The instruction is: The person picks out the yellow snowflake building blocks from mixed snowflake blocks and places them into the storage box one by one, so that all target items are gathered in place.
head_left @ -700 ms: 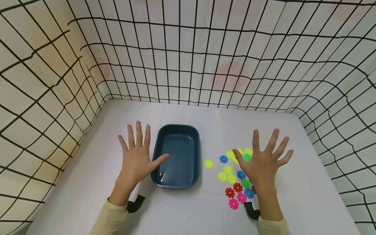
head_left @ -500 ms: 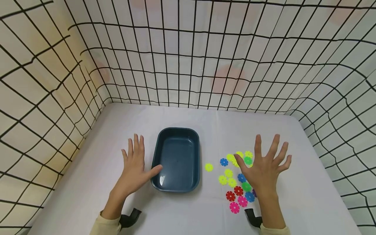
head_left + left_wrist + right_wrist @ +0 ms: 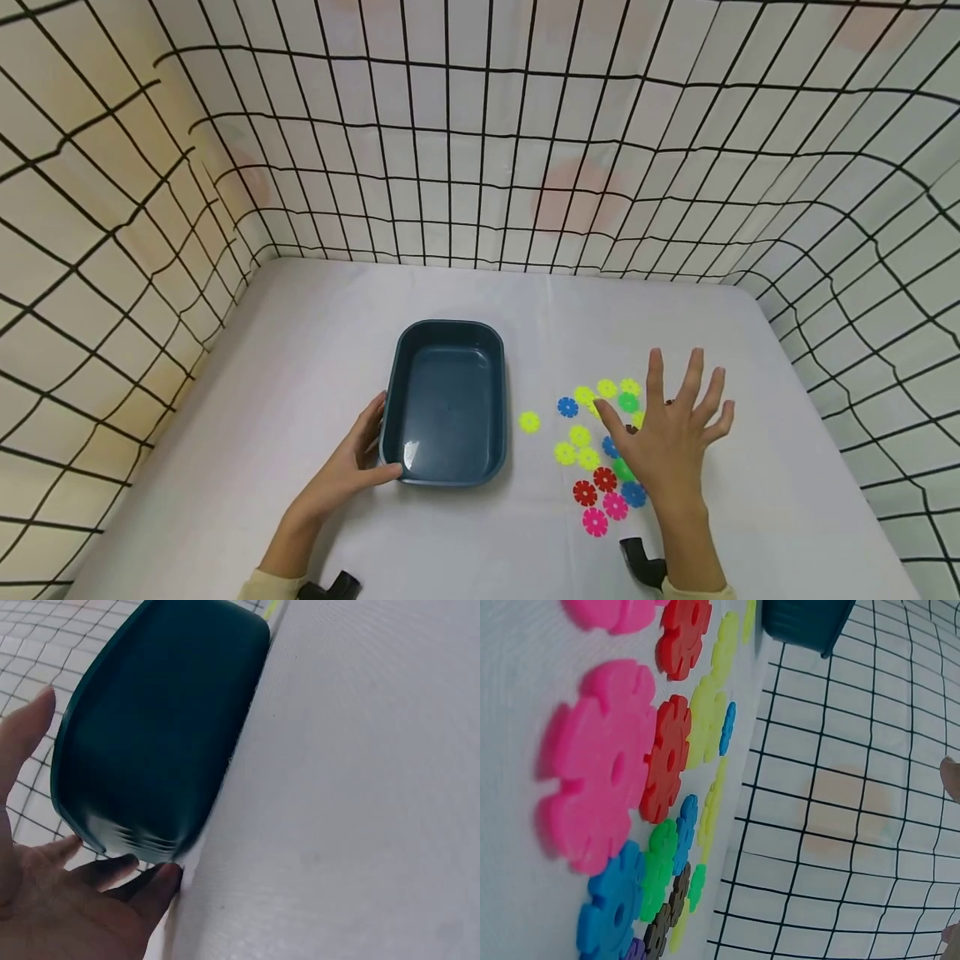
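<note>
1. Black wire mesh point(image 3: 447, 131) stands along the back and both sides of the white-covered table point(image 3: 322, 333); nothing here has visibly changed.

2. The dark blue tray point(image 3: 447, 408) sits upright on the table, left of the coloured discs point(image 3: 588, 458), with none of them inside. It looks to be resting in the same place, so it seems not to have been shifted so far.

3. The left hand point(image 3: 348, 467) makes the main change: it has dropped from being spread over the tray's left side to its near left corner. Its fingers reach against the outer wall; the left wrist view shows the thumb clear of the rim, so no pinch appears. I judge this as contact with the tray, not yet a firm hold.

4. The right hand point(image 3: 675, 442) remains spread over the discs, fingers fanned and holding nothing visible. Its work on them, by my reading, has not begun.

5. The discs lie flat and scattered, yellow, blue, green, red and pink among them, some hidden beneath the right hand. One yellow disc point(image 3: 527, 425) lies apart, near the tray's right side. All appear where they were, still unhandled.
</note>
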### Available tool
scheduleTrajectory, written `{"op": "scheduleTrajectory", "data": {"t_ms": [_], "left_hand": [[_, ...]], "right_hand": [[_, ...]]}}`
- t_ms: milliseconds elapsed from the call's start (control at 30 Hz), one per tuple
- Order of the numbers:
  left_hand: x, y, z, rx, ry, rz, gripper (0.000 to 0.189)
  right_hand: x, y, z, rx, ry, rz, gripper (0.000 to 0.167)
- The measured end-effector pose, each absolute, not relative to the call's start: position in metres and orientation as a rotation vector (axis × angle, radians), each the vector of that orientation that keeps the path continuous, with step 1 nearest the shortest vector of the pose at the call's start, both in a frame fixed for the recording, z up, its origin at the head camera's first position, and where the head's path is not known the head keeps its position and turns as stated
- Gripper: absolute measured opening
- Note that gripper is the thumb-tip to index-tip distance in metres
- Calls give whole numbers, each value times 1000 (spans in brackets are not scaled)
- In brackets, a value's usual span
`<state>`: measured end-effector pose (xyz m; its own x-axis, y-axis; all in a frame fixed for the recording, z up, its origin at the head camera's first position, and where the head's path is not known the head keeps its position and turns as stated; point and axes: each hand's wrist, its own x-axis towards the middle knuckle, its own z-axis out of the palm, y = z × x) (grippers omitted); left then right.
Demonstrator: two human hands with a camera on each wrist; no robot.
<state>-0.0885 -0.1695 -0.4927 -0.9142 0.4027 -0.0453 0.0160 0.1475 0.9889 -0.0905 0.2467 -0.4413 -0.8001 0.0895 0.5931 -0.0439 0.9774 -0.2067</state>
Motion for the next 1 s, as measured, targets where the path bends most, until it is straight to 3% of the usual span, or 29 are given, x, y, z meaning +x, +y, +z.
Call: {"op": "scheduleTrajectory", "data": {"t_ms": [100, 467, 800, 1000], "left_hand": [[-90, -168, -498, 411, 2095, 1822, 103], [-96, -168, -505, 524, 2057, 1872, 105], [-100, -168, -500, 529, 2078, 1840, 103], [-96, -168, -502, 517, 2075, 1834, 104]], "right_hand": [[-90, 250, -442, -7, -2465, 356, 94], [-90, 259, -432, 229, -2523, 1126, 64], [-105, 249, -437, 480, -2875, 1224, 51], [-127, 229, -449, 639, -2954, 1293, 32]]}}
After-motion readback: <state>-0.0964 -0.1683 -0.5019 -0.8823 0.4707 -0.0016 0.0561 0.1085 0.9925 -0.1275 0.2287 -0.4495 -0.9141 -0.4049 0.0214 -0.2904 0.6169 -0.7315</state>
